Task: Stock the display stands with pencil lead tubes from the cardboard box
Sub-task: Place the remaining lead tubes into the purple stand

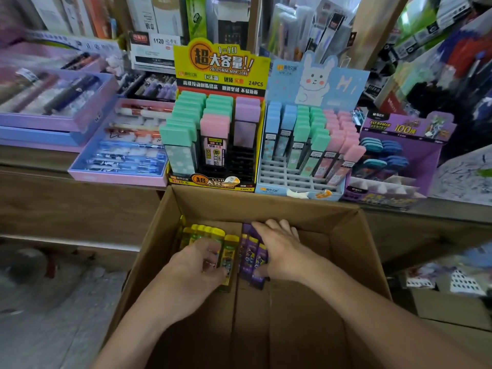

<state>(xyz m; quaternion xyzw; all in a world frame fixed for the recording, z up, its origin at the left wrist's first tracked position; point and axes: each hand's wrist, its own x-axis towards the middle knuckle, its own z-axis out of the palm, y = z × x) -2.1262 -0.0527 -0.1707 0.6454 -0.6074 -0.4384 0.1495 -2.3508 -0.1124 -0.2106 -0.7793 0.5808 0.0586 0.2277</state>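
An open cardboard box [343, 235] stands below the shelf. Against its far wall lie yellow lead tubes [210, 233] on the left and purple lead tubes [251, 251] on the right. My left hand [197, 267] is curled round some yellow tubes. My right hand [279, 251] grips the purple tubes, thumb under them and fingers over the top. On the shelf above stand three display stands: a yellow one [221, 67] with green, pink and purple tubes, a blue rabbit one [298, 179] with several free slots at its front, and a purple one [410, 158].
Pink and blue trays of pens [87, 169] lie left of the stands on the wooden shelf [80, 203]. Packaged stationery crowds the back and right. A smaller cardboard box [452, 310] sits at the lower right.
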